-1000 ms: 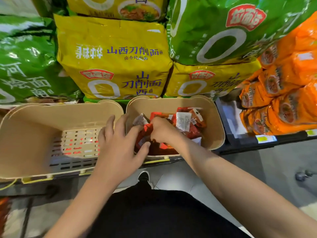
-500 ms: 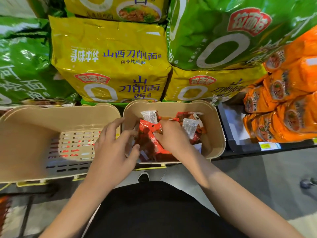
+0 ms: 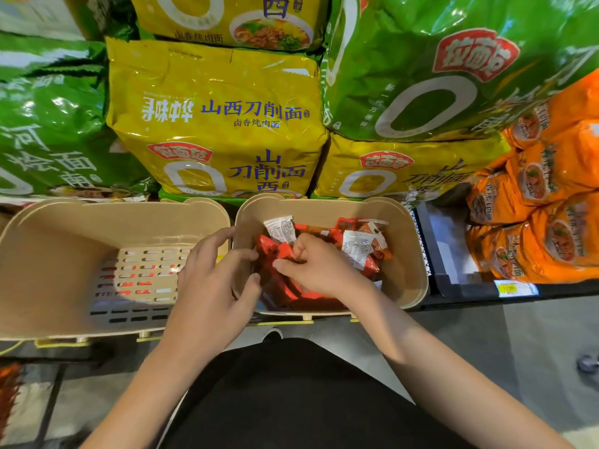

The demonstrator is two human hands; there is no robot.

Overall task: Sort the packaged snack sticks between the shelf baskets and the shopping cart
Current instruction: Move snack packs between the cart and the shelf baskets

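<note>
Behind everything we see the shelf stock — large yellow noodle bags point(image 3: 215, 124), green noodle bags point(image 3: 421, 76) and orange packs point(image 3: 544, 202) stacked to the right. Below them, on the shelf edge, stand two beige baskets side by side: the left basket point(image 3: 48, 260), whose slotted floor we see bare, and the right basket point(image 3: 405, 254), which holds a loose heap of snack sticks point(image 3: 359, 247) in red and clear wrappers with white labels.

Both hands work at the right basket. The left hand point(image 3: 210, 286) rests over the near-left wall of that basket with fingers loosely curled; we cannot tell whether it pinches a packet or merely steadies the rim. The right hand point(image 3: 311, 267) reaches into the heap and closes its fingers on a red packet point(image 3: 272, 251) near the top.

We judge the packets light, thin and pliable, with slick film that crinkles and slides — a pinch across the flat middle or at a sealed end should hold best, while a loose grasp of several at once may let some slip back. The shopping cart is not visible.
</note>
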